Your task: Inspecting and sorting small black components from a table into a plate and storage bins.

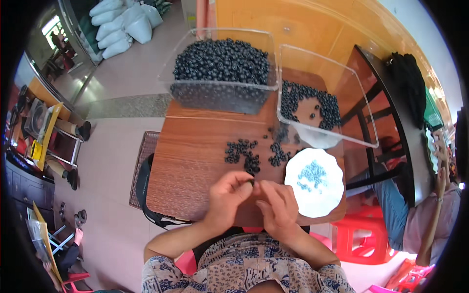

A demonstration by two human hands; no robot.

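Observation:
Over the near part of the brown wooden table, my two hands meet fingertip to fingertip. My left hand pinches a small dark round piece between thumb and finger. Close against it, the fingers of my right hand are drawn together; whatever they hold is too small to make out. Just beyond lie loose black bead-like pieces in a scattered group, with a second little cluster to the right. Beside my right hand is a white scalloped plate bearing many tiny pale bluish bits.
A clear plastic bin heaped with black pieces stands at the table's far left. Another clear bin, holding fewer, is at the far right. Red stools and a seated person are on the right; white sacks are stacked far left.

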